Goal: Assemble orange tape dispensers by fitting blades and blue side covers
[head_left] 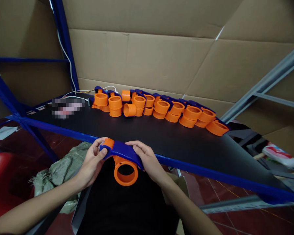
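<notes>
Black bench top, blue rim, one long row of parts

The black table [147, 137] runs from nine o'clock across to four, blue edge along its near side. Up at twelve, a row of orange rings with blue pieces [159, 107] sits on it, packed touching; one ring lies tipped on its side. At ten, a white cable [74, 93] trails beside a blurred patch.

Between my fingers I see a part in two colours: a royal-blue plate [123, 150] with a bright orange ring [125, 171] hanging just below my fingertips. Beyond my fingers, the tabletop [161, 137] is matt black with a blue edge. Far past them, I see a row of parts [159, 107], the same orange and blue. The wall [161, 52] behind is plain brown cardboard. Left of my left hand [91, 163], a sack [61, 169] is grey-green.
</notes>
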### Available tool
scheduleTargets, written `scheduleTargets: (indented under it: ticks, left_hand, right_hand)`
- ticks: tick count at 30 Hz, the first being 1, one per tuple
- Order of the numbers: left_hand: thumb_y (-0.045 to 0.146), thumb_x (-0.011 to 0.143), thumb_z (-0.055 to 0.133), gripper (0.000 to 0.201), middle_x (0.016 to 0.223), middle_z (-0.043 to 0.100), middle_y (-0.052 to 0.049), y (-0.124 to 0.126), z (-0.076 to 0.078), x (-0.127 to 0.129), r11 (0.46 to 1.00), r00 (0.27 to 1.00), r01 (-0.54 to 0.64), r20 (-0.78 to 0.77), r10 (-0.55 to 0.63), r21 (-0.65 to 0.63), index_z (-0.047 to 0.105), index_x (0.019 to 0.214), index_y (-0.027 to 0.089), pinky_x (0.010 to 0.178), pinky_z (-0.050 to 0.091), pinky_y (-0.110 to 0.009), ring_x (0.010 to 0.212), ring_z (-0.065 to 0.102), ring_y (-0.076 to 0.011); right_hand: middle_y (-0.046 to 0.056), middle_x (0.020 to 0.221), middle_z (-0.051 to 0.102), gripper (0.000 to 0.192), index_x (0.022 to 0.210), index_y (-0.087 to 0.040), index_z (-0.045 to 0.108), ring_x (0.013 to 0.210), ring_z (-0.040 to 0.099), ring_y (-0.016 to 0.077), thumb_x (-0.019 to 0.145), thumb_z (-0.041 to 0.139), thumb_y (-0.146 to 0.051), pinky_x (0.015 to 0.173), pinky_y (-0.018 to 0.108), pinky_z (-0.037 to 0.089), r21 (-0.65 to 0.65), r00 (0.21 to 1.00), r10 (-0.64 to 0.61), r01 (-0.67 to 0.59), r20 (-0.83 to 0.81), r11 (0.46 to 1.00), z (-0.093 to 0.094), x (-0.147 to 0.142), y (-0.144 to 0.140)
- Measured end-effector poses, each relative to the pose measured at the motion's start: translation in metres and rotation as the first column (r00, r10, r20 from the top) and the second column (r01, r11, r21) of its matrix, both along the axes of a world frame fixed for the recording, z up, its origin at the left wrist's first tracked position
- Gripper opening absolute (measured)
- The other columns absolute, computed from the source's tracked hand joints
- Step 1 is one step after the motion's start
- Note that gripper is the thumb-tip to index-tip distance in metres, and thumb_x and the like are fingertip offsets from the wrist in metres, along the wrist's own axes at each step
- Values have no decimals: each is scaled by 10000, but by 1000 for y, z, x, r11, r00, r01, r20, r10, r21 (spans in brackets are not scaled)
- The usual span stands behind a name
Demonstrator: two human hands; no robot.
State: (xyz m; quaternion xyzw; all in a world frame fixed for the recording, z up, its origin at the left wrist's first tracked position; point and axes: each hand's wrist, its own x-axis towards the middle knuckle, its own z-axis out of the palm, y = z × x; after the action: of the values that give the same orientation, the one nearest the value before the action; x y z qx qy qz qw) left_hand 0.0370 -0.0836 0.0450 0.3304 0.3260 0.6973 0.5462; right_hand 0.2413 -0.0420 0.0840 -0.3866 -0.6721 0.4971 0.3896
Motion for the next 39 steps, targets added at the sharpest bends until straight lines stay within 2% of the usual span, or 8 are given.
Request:
scheduleTargets:
  ticks: [10, 13, 17, 22, 26, 31, 35, 39]
  left_hand:
    - [350, 715, 850, 443, 1068, 643, -26, 0, 0, -2, 1000, 999, -3, -35, 3, 5, 661, 1098, 232, 830, 542, -284, 926, 617, -172]
    - [346, 715, 847, 458, 1080, 642, -23, -1, 0, -2, 1000, 999, 10, -46, -10, 4, 647, 1114, 245, 851, 524, -292, 945, 614, -180]
    - [227, 606, 904, 605, 1083, 650, -25, -6, 3, -2, 999, 988, 3, -156, 3, 35, 620, 1139, 262, 835, 506, -294, 943, 627, -208]
    - [199, 608, 890, 642, 1156, 620, -56, -17, 12, -5, 985, 931, -14, -357, 75, 170, 592, 1173, 268, 836, 502, -323, 986, 620, -253]
    - [160, 599, 889, 669, 1181, 574, -73, -25, 19, -5, 953, 870, 100, -490, 57, 287, 558, 1170, 274, 876, 504, -357, 1042, 597, -273]
    - [101, 598, 876, 697, 1141, 555, -75, -31, 19, 0, 878, 833, 248, -553, 23, 409, 534, 1176, 291, 938, 505, -438, 1067, 588, -291]
    - [72, 588, 875, 739, 1163, 546, -90, -33, 20, -1, 860, 826, 292, -564, -6, 418, 526, 1198, 299, 938, 522, -480, 1096, 585, -316]
    - [41, 559, 879, 763, 1161, 558, -93, -37, 23, -3, 852, 827, 316, -561, -31, 418, 550, 1198, 297, 962, 524, -517, 1098, 598, -328]
  right_hand:
    - [38, 1047, 722, 307, 1137, -230, 718, 928, 634, 196, 955, 512, -366, 829, 308, 477, -170, 992, 3, -25, -128, 985, -9, -4, 0]
    - [37, 1022, 719, 299, 1116, -236, 722, 932, 639, 207, 959, 509, -376, 815, 316, 488, -90, 996, -9, 1, -89, 996, -10, -4, 1]
    - [29, 1010, 713, 278, 1075, -246, 721, 1003, 638, 218, 982, 482, -351, 894, 337, 477, 85, 1000, -13, 13, -1, 996, -9, -2, 0]
    - [34, 1043, 703, 258, 1080, -227, 699, 980, 632, 198, 1006, 462, -297, 911, 329, 441, 248, 983, 61, -104, 176, 963, 4, 8, -4]
    - [46, 931, 662, 189, 989, -214, 702, 923, 584, 199, 966, 575, -352, 853, 323, 435, 354, 969, 93, -172, 231, 919, 15, 15, -9]
    - [27, 842, 581, 235, 858, -189, 649, 786, 539, 155, 917, 644, -416, 729, 274, 438, 219, 976, 193, -210, 98, 953, 12, 12, -12]
    - [4, 774, 519, 294, 832, -184, 613, 696, 478, 127, 896, 659, -467, 631, 239, 405, 74, 969, 247, -245, -15, 967, 8, 9, -16]
    - [-10, 751, 497, 300, 809, -183, 600, 664, 437, 115, 878, 687, -462, 614, 234, 373, 13, 962, 264, -264, -68, 964, 9, 10, -22]
